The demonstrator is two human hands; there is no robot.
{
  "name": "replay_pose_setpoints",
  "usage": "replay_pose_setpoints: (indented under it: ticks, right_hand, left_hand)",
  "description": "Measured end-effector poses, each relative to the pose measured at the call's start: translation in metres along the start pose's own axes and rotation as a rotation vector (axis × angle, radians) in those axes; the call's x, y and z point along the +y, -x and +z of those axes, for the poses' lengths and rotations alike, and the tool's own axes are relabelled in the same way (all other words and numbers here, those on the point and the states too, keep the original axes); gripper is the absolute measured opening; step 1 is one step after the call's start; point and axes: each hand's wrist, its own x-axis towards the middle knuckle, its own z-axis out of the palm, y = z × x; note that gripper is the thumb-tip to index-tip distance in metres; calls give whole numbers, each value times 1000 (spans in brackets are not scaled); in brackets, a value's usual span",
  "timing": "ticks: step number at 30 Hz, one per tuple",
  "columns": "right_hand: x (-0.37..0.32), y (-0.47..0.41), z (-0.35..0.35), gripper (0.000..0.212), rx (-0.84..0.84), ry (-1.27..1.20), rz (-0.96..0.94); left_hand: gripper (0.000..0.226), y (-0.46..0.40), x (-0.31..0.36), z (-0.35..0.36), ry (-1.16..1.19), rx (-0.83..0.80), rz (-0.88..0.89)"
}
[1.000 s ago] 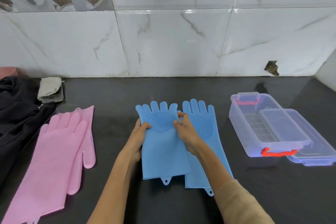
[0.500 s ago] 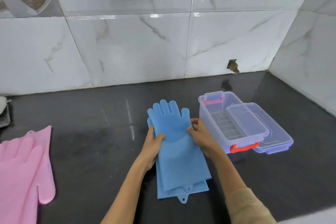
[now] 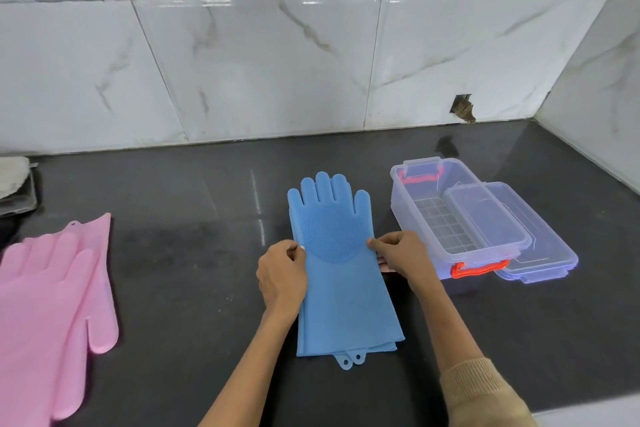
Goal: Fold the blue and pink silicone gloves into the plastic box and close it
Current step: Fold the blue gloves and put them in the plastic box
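Observation:
Two blue gloves (image 3: 341,281) lie stacked one on the other in the middle of the dark counter, fingers pointing to the wall, cuffs toward me. My left hand (image 3: 282,276) pinches the stack's left edge just below the palm. My right hand (image 3: 401,256) pinches its right edge at the same height. The pink gloves (image 3: 52,305) lie flat and overlapping at the far left. To the right stands the clear plastic box (image 3: 450,215), open, with orange-red clasps at both ends. Its clear lid (image 3: 530,246) leans against the box's right side.
The counter (image 3: 194,253) is black and glossy, bounded by a marble-tiled wall behind and another wall at the right. A grey cloth on a dark tray (image 3: 14,184) sits at the far left edge. A hole in the tile (image 3: 462,109) shows behind the box.
The left blue glove was laid on top of the right one, and the two are now squared up into one stack. Both hands slid down to its side edges. The view has swung right.

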Motion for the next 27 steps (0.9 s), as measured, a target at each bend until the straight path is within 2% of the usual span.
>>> replay_pose_setpoints:
  ticks: [3,10,13,17,22,27]
  right_hand:
    - [3,-2,-1,10,-23,4,26]
    - [4,-5,-2,14,-51,18,66]
    - [3,-7,-2,14,-61,38,71]
    - [2,-8,-1,17,-56,32,64]
    - [3,-6,2,13,-36,37,28]
    - [-1,-3,6,14,-57,16,14]
  left_hand:
    - [29,-3,-3,-2,-32,-5,24]
    - [30,-7,-5,-10,-41,-61,89]
    - [35,-9,-3,-12,-63,-72,34]
    - [23,-12,2,-15,-73,-138,-54]
    - [22,-13,5,-15,-100,-161,-136]
    - [30,-16,2,-17,-55,-295,-238]
